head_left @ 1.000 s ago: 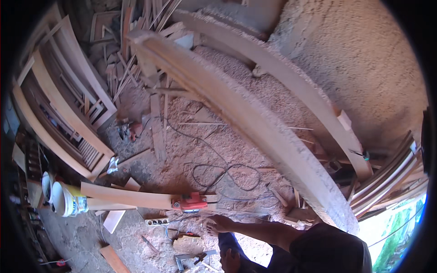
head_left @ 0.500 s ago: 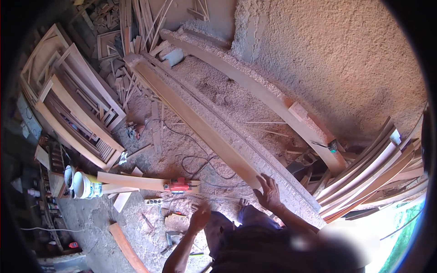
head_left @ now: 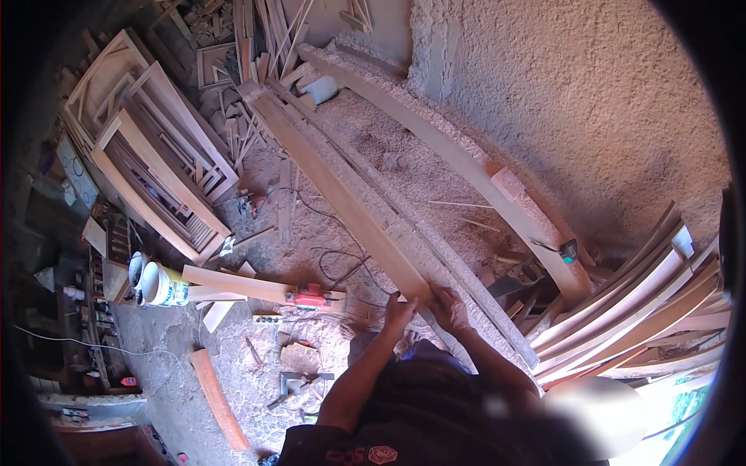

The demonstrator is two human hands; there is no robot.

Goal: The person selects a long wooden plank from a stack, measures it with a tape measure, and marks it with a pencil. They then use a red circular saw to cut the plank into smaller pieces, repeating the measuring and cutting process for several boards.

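A long, smooth wooden board [head_left: 365, 233] runs from the far left toward me, lying along a dust-covered bench [head_left: 458, 272]. My left hand [head_left: 400, 311] is closed on the left corner of the board's near end. On the opposite edge of that same end, my right hand [head_left: 451, 309] grips with bent fingers. Some fingertips of both hands are hidden by the wood and the hands themselves.
A red power tool [head_left: 308, 296] rests on a plank to the left, near white buckets [head_left: 163, 285]. Wooden frames [head_left: 163, 171] lean at the far left. A cable [head_left: 342, 268] coils on the shavings. Curved boards [head_left: 622, 303] are stacked at right, beside a long beam [head_left: 435, 141].
My left hand has come up from beside my leg to the board's near end. My right hand has shifted from lying on the board to gripping its edge. The view has turned slightly.
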